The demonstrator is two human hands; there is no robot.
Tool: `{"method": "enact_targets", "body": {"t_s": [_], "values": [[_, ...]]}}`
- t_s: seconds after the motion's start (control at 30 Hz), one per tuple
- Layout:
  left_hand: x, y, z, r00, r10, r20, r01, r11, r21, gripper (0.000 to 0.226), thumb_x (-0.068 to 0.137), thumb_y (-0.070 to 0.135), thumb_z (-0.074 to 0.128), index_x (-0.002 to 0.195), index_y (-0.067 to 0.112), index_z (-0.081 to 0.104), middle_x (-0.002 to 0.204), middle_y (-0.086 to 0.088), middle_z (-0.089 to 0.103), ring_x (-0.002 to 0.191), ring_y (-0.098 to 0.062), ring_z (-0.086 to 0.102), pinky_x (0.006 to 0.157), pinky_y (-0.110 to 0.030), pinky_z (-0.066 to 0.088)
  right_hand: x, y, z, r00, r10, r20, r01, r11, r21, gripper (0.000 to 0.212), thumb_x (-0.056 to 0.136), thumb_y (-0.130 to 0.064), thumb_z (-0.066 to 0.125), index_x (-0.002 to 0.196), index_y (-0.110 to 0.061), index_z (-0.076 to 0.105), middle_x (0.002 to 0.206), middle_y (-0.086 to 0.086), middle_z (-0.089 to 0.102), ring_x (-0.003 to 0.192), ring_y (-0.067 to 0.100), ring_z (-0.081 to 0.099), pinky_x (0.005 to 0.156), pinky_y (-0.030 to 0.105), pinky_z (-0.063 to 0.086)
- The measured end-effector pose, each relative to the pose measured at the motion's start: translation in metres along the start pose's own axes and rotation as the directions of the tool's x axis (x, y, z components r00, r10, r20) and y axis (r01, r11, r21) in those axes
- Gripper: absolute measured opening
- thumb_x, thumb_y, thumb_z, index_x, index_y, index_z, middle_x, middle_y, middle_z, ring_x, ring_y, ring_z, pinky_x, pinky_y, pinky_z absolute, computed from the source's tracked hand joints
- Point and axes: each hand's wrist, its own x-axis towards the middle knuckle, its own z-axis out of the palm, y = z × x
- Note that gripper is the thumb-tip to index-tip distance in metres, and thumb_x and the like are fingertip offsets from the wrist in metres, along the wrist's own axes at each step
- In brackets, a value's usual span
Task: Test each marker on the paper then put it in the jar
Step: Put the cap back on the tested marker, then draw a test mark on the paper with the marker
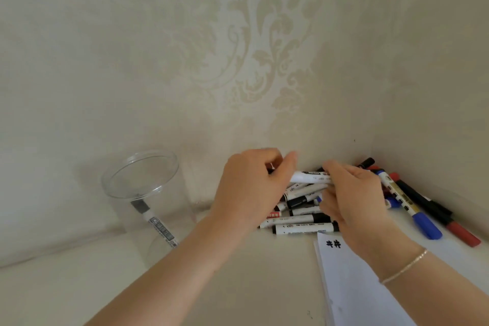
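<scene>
A white-barrelled marker (311,177) is held level just right of the frame's centre, above the marker pile. The left hand (251,188) is curled closed around the marker's left end; its fingers wrap the barrel and hide that end. The right hand (354,201) is closed on the marker's right end, with the fingertips pinched on the barrel. Whether a cap is on or off cannot be determined, since both ends are covered.

Directly beneath the hands lies the pile of markers (301,219), mostly white barrels with black caps, lying flat and touching or overlapping each other. Further right, in the corner of the surface, lie a blue-capped marker (423,222), a red-capped marker (461,233) and a black marker (366,163), near the side wall.

The paper (352,286) is a white stack at lower right of the frame, partly covered by the right forearm. Two black test marks (333,243) are visible at its upper left corner.

The jar (143,193) is clear, upright and uncovered, at left of centre and well apart from the pile. One marker (156,222) leans tilted inside it.

A thin bracelet (404,267) circles the right wrist. The patterned wall (238,47) fills the upper frame.
</scene>
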Motion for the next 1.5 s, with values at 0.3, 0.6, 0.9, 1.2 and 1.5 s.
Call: {"method": "enact_targets", "body": {"t_s": [0.3, 0.6, 0.9, 1.2, 1.5], "values": [[-0.005, 0.031, -0.108, 0.828, 0.375, -0.416, -0.245, 0.910, 0.334, 0.028, 0.088, 0.037, 0.064, 0.078, 0.014, 0.052, 0.051, 0.007, 0.048, 0.051, -0.014, 0.046, 0.047, -0.021, 0.035, 0.000, 0.008, 0.037, 0.845, -0.155, 0.511, 0.531, 0.133, -0.837, 0.015, 0.098, -0.024, 0.039, 0.110, -0.019, 0.046, 0.088, 0.003, 0.061, 0.077, 0.025, 0.063, 0.066, 0.036, 0.050], [-0.006, 0.008, -0.185, 0.849, 0.333, -0.410, 0.027, 0.747, 0.664, 0.023, 0.091, 0.033, 0.050, 0.077, 0.015, 0.047, 0.056, 0.004, 0.051, 0.057, -0.034, 0.052, 0.056, -0.040, 0.045, 0.000, 0.055, 0.040, 0.766, 0.200, 0.611, 0.611, -0.521, -0.595, 0.037, 0.094, -0.011, 0.050, 0.130, -0.014, 0.045, 0.125, 0.004, 0.053, 0.113, 0.022, 0.054, 0.091, 0.033, 0.041], [0.022, -0.023, -0.162, 0.992, 0.031, -0.123, 0.086, 0.547, 0.833, 0.031, 0.096, 0.041, 0.035, 0.084, 0.016, 0.049, 0.073, -0.005, 0.059, 0.071, -0.032, 0.056, 0.060, -0.033, 0.038, -0.013, 0.016, 0.092, 0.570, -0.253, 0.782, 0.806, -0.012, -0.592, 0.017, 0.086, -0.016, 0.044, 0.104, -0.016, 0.042, 0.084, -0.002, 0.033, 0.062, 0.029, 0.047, 0.055, 0.036, 0.039], [0.037, -0.055, -0.150, 0.710, -0.576, 0.404, 0.107, 0.656, 0.747, 0.008, 0.084, 0.021, 0.063, 0.083, 0.019, 0.071, 0.069, 0.005, 0.073, 0.079, -0.014, 0.071, 0.060, -0.019, 0.046, -0.016, 0.006, 0.099, 0.692, -0.286, 0.663, 0.716, 0.383, -0.583, 0.010, 0.089, -0.017, 0.049, 0.098, -0.019, 0.044, 0.086, -0.001, 0.052, 0.076, 0.022, 0.058, 0.065, 0.035, 0.048], [0.012, -0.001, -0.145, 0.984, 0.173, -0.045, -0.070, 0.604, 0.794, 0.032, 0.091, 0.051, 0.042, 0.086, 0.028, 0.064, 0.090, 0.011, 0.064, 0.080, -0.021, 0.062, 0.069, -0.032, 0.047, -0.021, -0.033, 0.087, 0.926, -0.149, 0.347, 0.165, 0.986, -0.016, 0.014, 0.094, -0.009, 0.056, 0.104, -0.007, 0.046, 0.093, 0.020, 0.060, 0.065, 0.029, 0.072, 0.054, 0.031, 0.059]]}}
